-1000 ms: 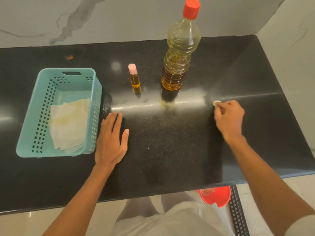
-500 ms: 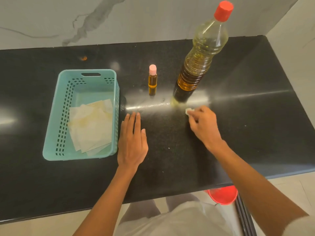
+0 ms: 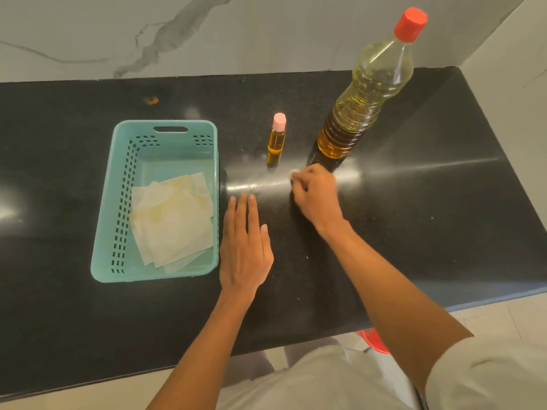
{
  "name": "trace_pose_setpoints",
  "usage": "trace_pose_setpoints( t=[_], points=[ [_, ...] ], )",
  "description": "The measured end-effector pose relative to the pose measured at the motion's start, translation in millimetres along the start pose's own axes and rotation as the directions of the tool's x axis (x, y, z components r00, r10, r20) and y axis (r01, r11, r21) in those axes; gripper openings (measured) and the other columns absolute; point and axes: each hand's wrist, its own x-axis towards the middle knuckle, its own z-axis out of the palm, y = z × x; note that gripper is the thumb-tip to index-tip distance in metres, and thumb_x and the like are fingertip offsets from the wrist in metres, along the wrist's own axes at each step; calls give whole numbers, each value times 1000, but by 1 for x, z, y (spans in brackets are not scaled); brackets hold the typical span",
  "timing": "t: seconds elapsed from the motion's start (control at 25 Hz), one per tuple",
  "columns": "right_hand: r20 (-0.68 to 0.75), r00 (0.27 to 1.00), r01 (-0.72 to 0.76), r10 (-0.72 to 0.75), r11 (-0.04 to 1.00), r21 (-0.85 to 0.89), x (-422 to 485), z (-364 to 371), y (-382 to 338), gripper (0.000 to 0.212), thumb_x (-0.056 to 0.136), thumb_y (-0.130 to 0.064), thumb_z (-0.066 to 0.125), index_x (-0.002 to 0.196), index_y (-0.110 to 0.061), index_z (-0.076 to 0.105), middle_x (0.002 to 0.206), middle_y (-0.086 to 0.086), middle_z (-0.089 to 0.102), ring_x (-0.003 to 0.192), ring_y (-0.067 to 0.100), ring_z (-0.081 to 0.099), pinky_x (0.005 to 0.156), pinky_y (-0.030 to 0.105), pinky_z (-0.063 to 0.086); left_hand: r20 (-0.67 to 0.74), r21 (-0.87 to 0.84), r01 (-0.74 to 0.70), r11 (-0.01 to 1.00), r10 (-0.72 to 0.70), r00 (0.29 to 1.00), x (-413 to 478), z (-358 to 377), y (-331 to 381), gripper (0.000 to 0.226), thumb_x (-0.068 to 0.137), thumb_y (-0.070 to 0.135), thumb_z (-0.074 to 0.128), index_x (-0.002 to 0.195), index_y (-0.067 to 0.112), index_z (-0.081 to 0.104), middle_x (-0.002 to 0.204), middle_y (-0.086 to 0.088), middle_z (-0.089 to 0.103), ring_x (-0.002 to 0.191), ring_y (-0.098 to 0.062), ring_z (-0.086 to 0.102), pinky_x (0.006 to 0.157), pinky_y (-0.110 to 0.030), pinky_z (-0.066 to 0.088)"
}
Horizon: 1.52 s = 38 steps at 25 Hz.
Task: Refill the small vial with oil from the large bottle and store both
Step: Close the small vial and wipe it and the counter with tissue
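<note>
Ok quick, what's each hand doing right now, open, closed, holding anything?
Left hand: open, flat on the black counter, holding nothing.
Right hand: closed, fingers pinching a small white object; what it is cannot be told.

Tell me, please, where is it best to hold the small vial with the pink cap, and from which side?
Probably grip the small vial around its amber glass body, below the pink cap. It stands upright and apart from the large bottle. Coming from its left with the left hand, which lies flat and empty nearby, seems best.
</note>
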Motion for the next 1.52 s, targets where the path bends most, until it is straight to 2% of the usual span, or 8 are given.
trace_pose_setpoints(
  t=[0.16,0.36,0.6,0.84,1.08,1.2,1.36,1.52],
  points=[
    [169,944,274,-285,958,87,-32,6,-8,18,83,-7,69,99,-8,78,88,7,66,74,12,57,68,21,45,3,-18,22,1000,-22,1000,1,-2,0,58,105,29,29,156,1,27,161,-21,33,152,-35,28,123,-46,30],
    [71,996,63,-59,997,-53,20,6,-10,19,92,-14,64,105,-9,77,94,9,67,86,21,61,74,25,43,1,-26,36,999,-36,999,1,-5,3,62,104,32,31,158,1,21,163,-20,30,153,-34,26,124,-42,26],
    [288,870,370,-401,916,156,-16,22,-40,11,85,-10,69,90,-6,77,83,9,66,75,17,59,68,24,47,-15,-44,57,997,-58,998,-1,-4,1,69,98,16,37,159,1,11,167,-20,18,155,-33,19,125,-38,16],
    [-8,1000,17,-17,1000,26,-2,-19,31,18,87,-12,69,102,-9,78,91,8,68,75,18,62,72,26,51,10,-29,46,999,-45,999,0,-7,3,71,94,15,37,159,1,13,165,-19,22,154,-33,21,125,-39,21],
    [100,967,219,-235,964,154,-123,-23,28,20,79,-5,71,95,-13,79,88,4,67,77,14,64,70,19,50,32,-41,2,999,-1,999,0,-2,1,68,96,12,37,159,-1,13,164,-22,23,155,-35,18,125,-45,25],
    [-151,987,-52,53,999,9,-101,-77,103,17,78,-6,71,87,-16,80,81,3,71,72,18,67,72,12,45,35,-12,-2,1000,2,999,0,-2,1,68,97,11,42,159,0,16,164,-21,24,154,-35,20,125,-42,23],
    [-325,856,-440,401,897,-52,-55,-108,159,19,81,-21,65,82,-8,79,72,12,67,71,34,66,67,15,31,40,-17,-16,1000,17,999,-1,-1,0,64,98,12,39,158,0,19,162,-21,26,154,-35,22,124,-44,28],
    [-157,978,-135,136,991,21,-84,-33,51,14,82,-9,68,87,-14,79,75,8,66,70,28,64,69,25,45,34,-31,-68,997,69,997,-2,1,-3,59,99,9,42,156,1,28,161,-23,27,153,-38,23,121,-50,32]
  ],
)
